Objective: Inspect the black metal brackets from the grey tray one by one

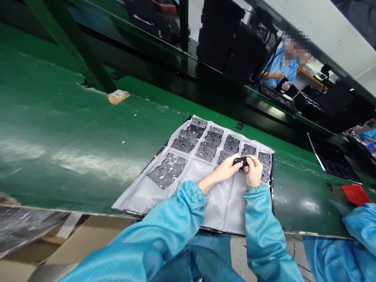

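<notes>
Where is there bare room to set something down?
The widest mostly bare patch of bench lies left of the lined tray, by the slanted post. A smaller one lies between the tray and the small black piece. Crowded: the tray's far row and near-left compartment, holding dark plates, with left hand and right hand over that row.

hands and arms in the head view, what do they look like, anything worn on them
The left sleeve and right sleeve are both bright turquoise-blue, long, loose and creased, with faint fine lines in the cloth and gathered cuffs. The left hand and right hand are bare, without gloves.
</notes>
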Motion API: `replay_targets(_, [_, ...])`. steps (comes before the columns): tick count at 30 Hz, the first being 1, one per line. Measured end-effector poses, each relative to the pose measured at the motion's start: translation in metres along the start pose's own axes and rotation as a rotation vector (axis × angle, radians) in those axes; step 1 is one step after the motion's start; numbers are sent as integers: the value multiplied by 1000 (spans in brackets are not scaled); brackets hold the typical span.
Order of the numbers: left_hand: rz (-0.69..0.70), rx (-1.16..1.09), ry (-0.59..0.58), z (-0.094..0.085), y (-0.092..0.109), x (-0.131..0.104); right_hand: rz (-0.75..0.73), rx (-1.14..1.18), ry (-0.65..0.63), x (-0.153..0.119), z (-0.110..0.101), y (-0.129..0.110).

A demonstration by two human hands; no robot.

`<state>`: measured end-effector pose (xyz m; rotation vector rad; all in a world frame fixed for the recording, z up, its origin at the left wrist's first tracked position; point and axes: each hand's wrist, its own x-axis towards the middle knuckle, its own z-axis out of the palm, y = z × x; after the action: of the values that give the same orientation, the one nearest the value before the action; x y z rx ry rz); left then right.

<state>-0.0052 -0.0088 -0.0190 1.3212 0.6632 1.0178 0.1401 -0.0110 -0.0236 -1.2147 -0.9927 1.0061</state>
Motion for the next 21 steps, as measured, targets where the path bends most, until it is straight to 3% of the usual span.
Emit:
replay_targets(6, [-43, 26, 9, 0, -2, -3, -9, 33, 57, 0, 3, 1])
replay_targets(11, [-81, -223, 134, 3, -8, 2, -59, -47, 167, -3, 6, 0])
replay_targets(14, [-98, -319, 249, 3, -6, 6, -80, -41, 153, -5, 9, 0])
replay_targets(21, [-162, -363, 381, -2, 3, 7, -106, -99, 77, -9, 14, -1])
